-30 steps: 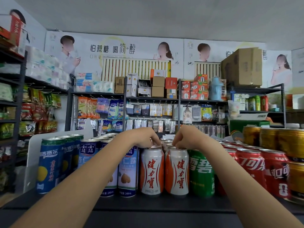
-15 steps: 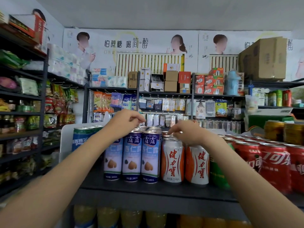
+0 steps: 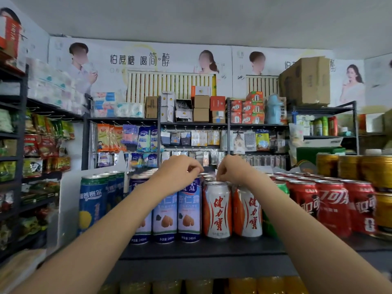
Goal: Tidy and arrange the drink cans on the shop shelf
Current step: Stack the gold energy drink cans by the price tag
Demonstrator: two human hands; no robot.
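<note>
Both forearms bare, no sleeves; left hand (image 3: 178, 172), right hand (image 3: 233, 170) ungloved.

Small shop: stocked shelves (image 3: 212, 249), drink cans (image 3: 216, 209).

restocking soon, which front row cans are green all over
The green can mostly hidden behind the right forearm, between the white-and-orange cans and the red cola cans. The others in front are blue, white-and-orange or red.
</note>
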